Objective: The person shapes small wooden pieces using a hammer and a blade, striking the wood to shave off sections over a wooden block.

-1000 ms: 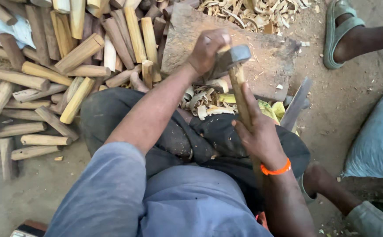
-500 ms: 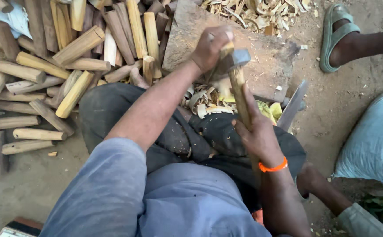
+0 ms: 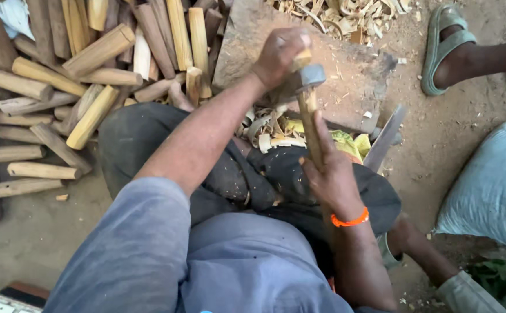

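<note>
Surface: stone block (image 3: 351,69) on dirt ground (image 3: 456,133), sticks (image 3: 90,64) piled left.
Left hand (image 3: 279,55): fingers clenched on a wood piece (image 3: 303,58) atop the block.
Right hand (image 3: 331,174): fingers grasping hatchet (image 3: 309,95).
Hidden: the piece, mostly behind the hand.

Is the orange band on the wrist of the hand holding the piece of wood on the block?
No, the orange wristband sits on the right hand, which grips the hatchet handle; the left hand holds the wood.

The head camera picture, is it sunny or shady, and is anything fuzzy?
In the head view the light is soft and even, with no hard shadows or glare. The pale split wooden sticks look sharp. The left hand gripping a short wood piece and the grey metal hammer head are slightly smeared. The right hand on the wooden handle looks clearer.
</note>
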